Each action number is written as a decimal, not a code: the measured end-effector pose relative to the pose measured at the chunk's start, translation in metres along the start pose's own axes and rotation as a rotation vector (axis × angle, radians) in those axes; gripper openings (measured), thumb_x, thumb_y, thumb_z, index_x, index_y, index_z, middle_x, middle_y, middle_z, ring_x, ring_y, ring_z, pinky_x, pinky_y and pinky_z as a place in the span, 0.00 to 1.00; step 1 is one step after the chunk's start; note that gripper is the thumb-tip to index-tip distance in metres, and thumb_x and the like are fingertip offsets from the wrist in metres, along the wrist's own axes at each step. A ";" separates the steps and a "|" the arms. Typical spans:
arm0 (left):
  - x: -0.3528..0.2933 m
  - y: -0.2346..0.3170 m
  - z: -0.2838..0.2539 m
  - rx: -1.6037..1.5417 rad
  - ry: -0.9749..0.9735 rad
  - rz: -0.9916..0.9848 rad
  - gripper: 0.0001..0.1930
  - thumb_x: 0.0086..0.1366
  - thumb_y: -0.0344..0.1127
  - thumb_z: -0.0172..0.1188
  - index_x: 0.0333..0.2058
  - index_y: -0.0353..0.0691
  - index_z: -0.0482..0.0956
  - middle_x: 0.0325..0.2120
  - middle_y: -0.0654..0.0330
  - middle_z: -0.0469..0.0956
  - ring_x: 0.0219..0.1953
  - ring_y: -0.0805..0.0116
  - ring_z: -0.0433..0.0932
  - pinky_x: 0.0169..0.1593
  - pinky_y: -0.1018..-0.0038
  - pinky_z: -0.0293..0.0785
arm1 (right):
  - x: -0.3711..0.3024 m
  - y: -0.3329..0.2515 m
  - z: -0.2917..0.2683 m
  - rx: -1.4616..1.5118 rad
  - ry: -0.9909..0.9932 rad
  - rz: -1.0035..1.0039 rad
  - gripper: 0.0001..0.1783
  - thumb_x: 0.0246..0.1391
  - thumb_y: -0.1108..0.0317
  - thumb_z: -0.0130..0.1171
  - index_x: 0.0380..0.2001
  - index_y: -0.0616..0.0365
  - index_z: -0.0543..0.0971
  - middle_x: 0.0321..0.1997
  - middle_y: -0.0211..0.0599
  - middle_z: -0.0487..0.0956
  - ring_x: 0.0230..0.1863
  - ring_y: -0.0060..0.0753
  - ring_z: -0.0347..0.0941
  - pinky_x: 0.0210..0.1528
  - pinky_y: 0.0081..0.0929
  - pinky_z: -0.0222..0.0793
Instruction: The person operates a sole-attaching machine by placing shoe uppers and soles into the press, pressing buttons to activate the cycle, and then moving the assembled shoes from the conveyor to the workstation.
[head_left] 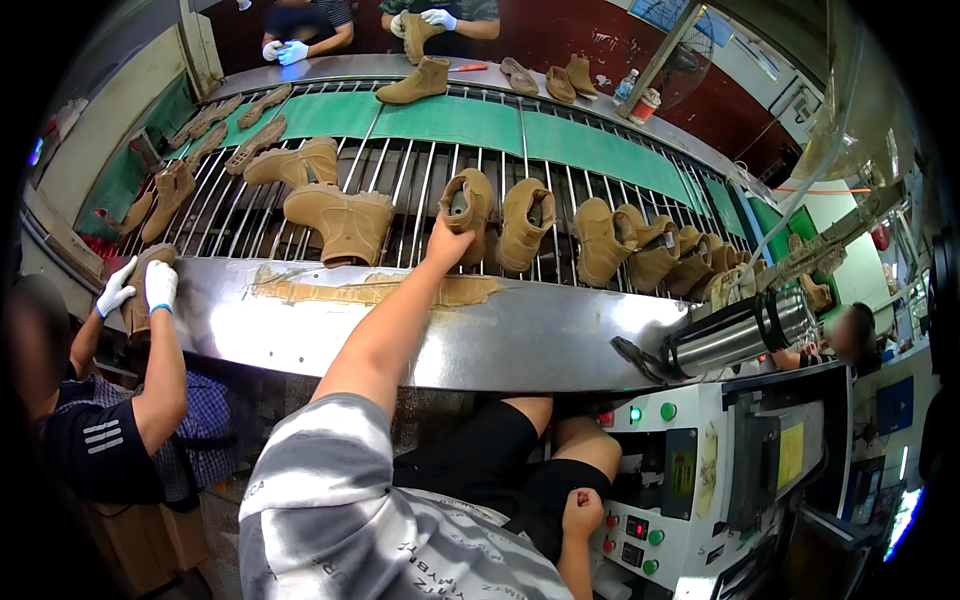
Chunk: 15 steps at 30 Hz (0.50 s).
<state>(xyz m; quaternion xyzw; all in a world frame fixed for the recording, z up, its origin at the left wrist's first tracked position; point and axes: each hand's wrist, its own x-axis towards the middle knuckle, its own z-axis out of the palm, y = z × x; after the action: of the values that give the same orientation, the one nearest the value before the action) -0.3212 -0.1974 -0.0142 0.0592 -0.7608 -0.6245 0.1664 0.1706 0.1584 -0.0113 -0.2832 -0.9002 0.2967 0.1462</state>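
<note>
Tan boot (477, 190) in left grip (449, 243), held from near side.

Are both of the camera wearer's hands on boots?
No, only the left hand holds a boot; the right hand is curled up, well away from it.

The worktop (560, 345) is smooth, glossy metal, with worn, papery tape (335, 291) along its far edge; the ankle boots (345, 225) look matt, suede-like, the vacuum flask (718, 345) polished metal.

Wide fisheye view downward from head height
</note>
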 end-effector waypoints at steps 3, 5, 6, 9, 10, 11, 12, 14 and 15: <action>-0.018 -0.005 -0.037 -0.064 0.066 -0.118 0.36 0.49 0.36 0.68 0.55 0.31 0.64 0.47 0.49 0.74 0.50 0.59 0.74 0.54 0.67 0.70 | 0.001 0.006 0.004 0.062 0.015 0.031 0.03 0.41 0.74 0.61 0.19 0.57 0.77 0.14 0.33 0.71 0.16 0.28 0.68 0.23 0.26 0.65; -0.030 -0.019 -0.068 -0.078 0.382 -0.133 0.34 0.51 0.37 0.68 0.55 0.31 0.64 0.48 0.50 0.74 0.48 0.60 0.74 0.52 0.67 0.70 | 0.002 0.001 0.001 0.095 0.021 0.037 0.03 0.42 0.75 0.60 0.19 0.59 0.76 0.12 0.32 0.70 0.14 0.25 0.66 0.22 0.24 0.64; -0.038 -0.024 -0.086 -0.143 0.550 -0.143 0.34 0.52 0.37 0.67 0.54 0.30 0.64 0.48 0.50 0.73 0.48 0.61 0.73 0.51 0.68 0.70 | 0.003 0.003 0.003 0.115 0.022 0.048 0.03 0.42 0.75 0.60 0.19 0.59 0.76 0.12 0.32 0.70 0.15 0.25 0.66 0.22 0.24 0.64; -0.046 -0.035 -0.133 -0.441 0.780 -0.255 0.28 0.57 0.38 0.64 0.53 0.31 0.66 0.46 0.54 0.73 0.43 0.66 0.72 0.45 0.71 0.70 | 0.006 0.004 0.006 0.132 0.036 0.073 0.03 0.42 0.74 0.60 0.19 0.59 0.76 0.13 0.32 0.71 0.15 0.25 0.66 0.23 0.25 0.64; -0.045 -0.038 -0.146 -0.557 0.742 -0.268 0.26 0.59 0.39 0.62 0.52 0.32 0.67 0.44 0.56 0.73 0.40 0.68 0.72 0.42 0.73 0.70 | 0.006 0.004 0.006 0.127 0.038 0.071 0.03 0.42 0.74 0.60 0.20 0.59 0.76 0.13 0.32 0.71 0.15 0.26 0.67 0.23 0.25 0.65; -0.040 -0.040 -0.152 -0.659 0.745 -0.356 0.25 0.60 0.41 0.62 0.51 0.35 0.67 0.43 0.57 0.73 0.38 0.68 0.72 0.40 0.74 0.70 | 0.006 0.005 0.005 0.121 0.041 0.071 0.03 0.42 0.74 0.60 0.20 0.59 0.76 0.13 0.32 0.71 0.15 0.26 0.67 0.23 0.25 0.65; -0.031 -0.043 -0.156 -0.760 0.748 -0.444 0.23 0.60 0.43 0.61 0.50 0.37 0.68 0.41 0.58 0.74 0.37 0.68 0.73 0.38 0.74 0.70 | 0.005 0.006 0.005 0.116 0.041 0.070 0.03 0.42 0.73 0.60 0.20 0.59 0.76 0.13 0.33 0.71 0.15 0.26 0.67 0.23 0.26 0.65; -0.011 -0.055 -0.163 -0.963 0.743 -0.615 0.21 0.61 0.47 0.60 0.48 0.42 0.70 0.38 0.60 0.75 0.34 0.68 0.74 0.33 0.75 0.70 | 0.005 0.006 0.004 0.117 0.031 0.089 0.03 0.43 0.73 0.60 0.20 0.59 0.76 0.13 0.34 0.71 0.16 0.28 0.68 0.24 0.26 0.66; -0.001 -0.062 -0.166 -0.906 0.711 -0.662 0.18 0.65 0.49 0.56 0.48 0.45 0.70 0.38 0.58 0.76 0.32 0.66 0.75 0.31 0.75 0.72 | 0.004 0.006 0.002 0.113 0.036 0.102 0.03 0.43 0.72 0.61 0.20 0.58 0.77 0.14 0.34 0.72 0.16 0.29 0.68 0.24 0.27 0.66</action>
<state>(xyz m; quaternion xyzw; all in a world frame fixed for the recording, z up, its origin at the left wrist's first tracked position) -0.2734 -0.3651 -0.0474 0.4165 -0.2633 -0.8431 0.2152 0.1695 0.1638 -0.0157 -0.3252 -0.8637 0.3490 0.1626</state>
